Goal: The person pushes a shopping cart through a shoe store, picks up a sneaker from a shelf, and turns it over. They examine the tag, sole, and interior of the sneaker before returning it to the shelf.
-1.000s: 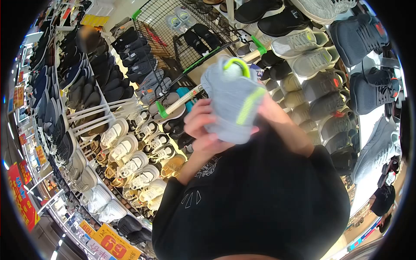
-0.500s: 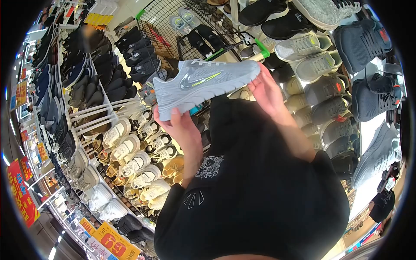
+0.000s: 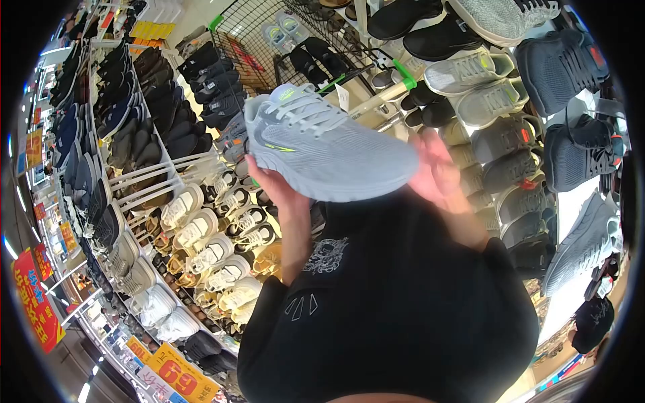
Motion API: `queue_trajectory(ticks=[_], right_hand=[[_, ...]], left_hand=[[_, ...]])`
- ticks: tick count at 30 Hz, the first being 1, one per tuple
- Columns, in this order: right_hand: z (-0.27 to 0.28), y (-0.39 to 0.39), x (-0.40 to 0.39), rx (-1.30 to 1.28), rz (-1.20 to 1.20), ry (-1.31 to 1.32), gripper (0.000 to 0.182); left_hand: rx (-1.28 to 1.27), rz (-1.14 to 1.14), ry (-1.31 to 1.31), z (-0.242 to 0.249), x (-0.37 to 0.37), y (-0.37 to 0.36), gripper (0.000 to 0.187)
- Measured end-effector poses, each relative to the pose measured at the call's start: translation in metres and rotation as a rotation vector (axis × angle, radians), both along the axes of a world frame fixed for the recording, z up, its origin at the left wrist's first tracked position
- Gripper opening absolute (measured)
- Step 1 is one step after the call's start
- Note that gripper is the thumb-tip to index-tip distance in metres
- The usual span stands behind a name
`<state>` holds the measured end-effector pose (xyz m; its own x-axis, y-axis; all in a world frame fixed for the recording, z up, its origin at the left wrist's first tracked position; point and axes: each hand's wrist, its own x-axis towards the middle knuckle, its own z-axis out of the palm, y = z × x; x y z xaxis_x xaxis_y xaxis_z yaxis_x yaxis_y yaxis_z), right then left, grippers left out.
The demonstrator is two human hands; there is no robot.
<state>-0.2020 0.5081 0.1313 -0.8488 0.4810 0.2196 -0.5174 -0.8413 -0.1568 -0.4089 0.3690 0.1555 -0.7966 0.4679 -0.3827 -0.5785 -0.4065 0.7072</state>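
Observation:
A light grey sneaker (image 3: 336,144) with pale laces and a yellow-green mark on its side is held up in front of my black shirt, its upper and laces facing me. My left hand (image 3: 279,188) grips it at the heel end, with the fingers partly hidden behind and under the sole. At the toe, on the right, my right hand (image 3: 440,171) is closed against the shoe; it is slightly blurred and some of its fingers are hidden.
A wire shopping cart (image 3: 252,60) with a green-ended handle stands ahead, holding shoes. Racks of dark shoes (image 3: 151,87) and pale sneakers (image 3: 211,252) fill the left. More sneakers (image 3: 494,104) line the right shelves. A yellow price sign (image 3: 178,373) is at lower left.
The sneaker has turned from its side view to show its laces and upper, and its toe has dropped lower. My right hand has moved down and slightly right with the toe.

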Motion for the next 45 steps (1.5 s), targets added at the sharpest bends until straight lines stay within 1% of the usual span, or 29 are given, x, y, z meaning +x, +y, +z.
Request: queue_trajectory(ticks=[1, 2, 3, 5, 6, 8, 9, 11, 12, 14, 15, 17, 18, 22, 23, 24, 25, 27, 28, 29, 33, 36, 37, 39, 40, 41, 42, 43, 45], right_hand=[[0.007, -0.002, 0.000, 0.052, 0.015, 0.030, 0.035], [0.011, -0.003, -0.002, 0.116, 0.037, 0.091, 0.035], [0.016, -0.004, -0.005, 0.132, 0.071, 0.166, 0.034], [0.024, -0.007, -0.005, 0.187, 0.082, 0.160, 0.034], [0.024, -0.009, -0.006, 0.181, 0.085, 0.169, 0.034], [0.024, -0.011, -0.007, 0.192, 0.055, 0.188, 0.033], [0.025, -0.010, -0.008, 0.191, 0.059, 0.191, 0.033], [0.028, -0.007, -0.009, 0.239, 0.038, 0.114, 0.032], [0.024, -0.004, -0.011, 0.241, 0.037, 0.053, 0.031], [-0.003, 0.003, -0.015, 0.166, -0.004, -0.105, 0.033], [-0.012, 0.007, -0.016, 0.166, -0.003, -0.106, 0.033], [-0.023, 0.010, -0.017, 0.063, -0.073, -0.357, 0.035], [-0.022, 0.009, -0.019, 0.098, -0.086, -0.397, 0.040], [-0.009, -0.002, -0.023, 0.204, -0.112, -0.544, 0.047], [-0.010, -0.004, -0.023, 0.282, -0.073, -0.581, 0.051], [-0.011, -0.005, -0.022, 0.361, -0.035, -0.618, 0.055], [-0.016, -0.006, -0.016, 0.381, 0.023, -0.668, 0.068], [-0.017, -0.004, -0.021, 0.693, -0.073, -0.604, 0.081], [-0.015, -0.004, -0.016, 0.589, 0.024, -0.662, 0.086], [-0.012, -0.003, -0.014, 0.588, 0.018, -0.666, 0.086], [-0.005, -0.003, -0.014, 0.652, -0.014, -0.693, 0.079], [-0.007, -0.008, -0.018, 0.388, 0.028, -0.791, 0.062], [-0.009, -0.009, -0.018, 0.388, 0.023, -0.793, 0.062], [-0.011, -0.007, -0.019, 0.146, -0.025, -0.823, 0.058], [-0.013, -0.003, -0.016, 0.145, -0.021, -0.815, 0.056], [-0.019, 0.000, -0.012, 0.145, -0.019, -0.820, 0.056], [-0.028, 0.002, -0.008, 0.168, -0.069, -0.844, 0.055], [-0.031, 0.004, -0.007, 0.192, -0.117, -0.865, 0.054], [-0.031, 0.007, -0.010, 0.220, -0.100, -0.860, 0.052]], left_hand=[[0.025, -0.034, -0.089, -0.001, 0.000, 0.002, 0.070], [0.017, -0.080, -0.088, -0.001, 0.005, 0.004, 0.070], [0.010, -0.076, -0.074, -0.019, 0.002, 0.001, 0.070], [0.756, -0.286, -0.426, -0.068, -0.009, -0.010, 0.068], [0.749, -0.283, -0.417, -0.061, -0.004, -0.006, 0.068], [0.304, -0.148, -0.381, -0.038, 0.010, 0.009, 0.064], [0.303, -0.144, -0.378, -0.035, 0.016, 0.012, 0.064], [0.474, -0.172, -0.537, -0.032, 0.026, 0.015, 0.056], [0.474, -0.170, -0.538, -0.032, 0.030, 0.016, 0.056], [0.553, -0.158, -0.732, -0.032, 0.037, 0.016, 0.052], [0.593, -0.152, -0.828, -0.032, 0.040, 0.016, 0.050], [0.670, -0.139, -1.018, -0.029, 0.043, 0.014, 0.047], [0.757, -0.126, -1.199, -0.018, 0.046, 0.016, 0.048], [0.779, -0.190, -1.293, -0.025, 0.056, 0.009, 0.049], [0.766, -0.256, -1.357, -0.023, 0.059, 0.008, 0.052], [0.753, -0.325, -1.419, -0.020, 0.061, 0.008, 0.054], [0.751, -0.330, -1.420, -0.023, 0.063, 0.003, 0.054], [0.633, -0.679, -0.994, -0.045, 0.064, -0.013, 0.059], [0.629, -0.943, -0.638, -0.057, 0.054, -0.018, 0.061], [0.629, -0.949, -0.641, -0.068, 0.051, -0.025, 0.061], [0.220, -0.784, -0.312, -0.090, 0.047, -0.037, 0.062], [-0.074, -0.643, -0.060, -0.097, 0.043, -0.041, 0.063], [-0.169, -0.592, 0.025, -0.098, 0.040, -0.042, 0.064], [-0.035, -0.387, -0.090, -0.076, 0.022, -0.032, 0.064], [-0.052, -0.333, 0.064, -0.063, 0.015, -0.032, 0.067], [-0.137, -0.262, 0.009, -0.042, 0.007, -0.034, 0.073], [-0.123, -0.191, 0.057, -0.026, 0.002, -0.034, 0.077], [-0.044, -0.181, 0.167, -0.014, -0.001, -0.037, 0.075], [0.143, -0.213, 0.404, 0.010, -0.002, -0.033, 0.060]])
